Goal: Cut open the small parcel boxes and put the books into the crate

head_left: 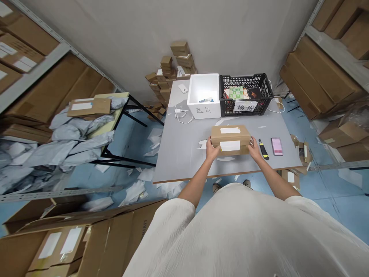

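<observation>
A brown cardboard box [230,134] is between my hands at the front half of the grey table [178,161]. White labels show on its upper and front faces; whether it is one box or two stacked, I cannot tell. My left hand [212,151] grips its left end, and the fingers of my right hand [254,149] close round its right end. Just right of my right hand lies a black and yellow utility knife [263,149], with a pink phone-like object [276,146] beyond it. Scraps of white paper [203,144] lie by the box.
At the table's back stand a white foam bin [204,109] and a black plastic crate [246,105] holding books or packets. A white phone [182,88] and a cable [184,119] lie left of them. Grey mailer bags [57,150] crowd the left shelf; paper litters the floor.
</observation>
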The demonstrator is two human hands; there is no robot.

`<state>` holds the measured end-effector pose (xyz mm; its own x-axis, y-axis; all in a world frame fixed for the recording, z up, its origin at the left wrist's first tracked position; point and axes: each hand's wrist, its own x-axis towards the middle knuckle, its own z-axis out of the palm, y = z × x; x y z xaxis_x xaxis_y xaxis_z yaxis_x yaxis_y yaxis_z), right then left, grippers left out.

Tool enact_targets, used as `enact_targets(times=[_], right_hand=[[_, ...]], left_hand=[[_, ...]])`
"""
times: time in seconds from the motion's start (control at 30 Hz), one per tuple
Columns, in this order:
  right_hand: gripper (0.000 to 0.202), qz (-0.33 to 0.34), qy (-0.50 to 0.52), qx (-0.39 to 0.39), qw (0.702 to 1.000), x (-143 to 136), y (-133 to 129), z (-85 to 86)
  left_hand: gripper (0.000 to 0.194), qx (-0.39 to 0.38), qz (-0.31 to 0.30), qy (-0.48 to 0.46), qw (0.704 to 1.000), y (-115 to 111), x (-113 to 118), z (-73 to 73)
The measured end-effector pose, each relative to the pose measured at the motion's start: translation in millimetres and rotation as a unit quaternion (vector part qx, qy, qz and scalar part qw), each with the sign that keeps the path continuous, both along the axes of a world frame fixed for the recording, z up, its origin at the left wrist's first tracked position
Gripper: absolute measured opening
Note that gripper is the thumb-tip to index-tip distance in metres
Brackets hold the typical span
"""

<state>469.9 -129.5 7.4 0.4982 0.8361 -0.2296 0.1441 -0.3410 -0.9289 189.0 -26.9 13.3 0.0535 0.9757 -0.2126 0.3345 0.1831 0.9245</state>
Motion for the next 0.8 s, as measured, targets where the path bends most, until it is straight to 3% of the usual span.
enact_targets(times=[0.1, 0.27, 0.4, 0.63, 0.8], right_hand=[[0.082, -0.019, -0.002, -0.071, 0.997, 0, -2, -1.0], [0.073, -0.009, -0.041, -0.183, 0.982, 3, -12, -18.5], [0.067, -0.004, -0.060, -0.165, 0.984, 2, -15, -29.8], [0.085, 0.012, -0.031, -0.049, 0.998, -1, 2, -23.2], [0.103, 0.043, 0.002, -0.049, 0.998, -1, 9, -13.8]], left_hand=[[0.081, -0.056, 0.009, 0.042, 0.997, -7, -5, -8.6], [0.052, -0.099, -0.023, 0.107, 0.989, -23, -17, -37.6], [0.048, -0.070, -0.022, 0.093, 0.993, -26, -19, -49.9], [0.083, -0.098, -0.013, 0.024, 0.995, -9, -10, -42.7], [0.106, -0.126, -0.029, -0.028, 0.991, -4, -7, -33.3]])
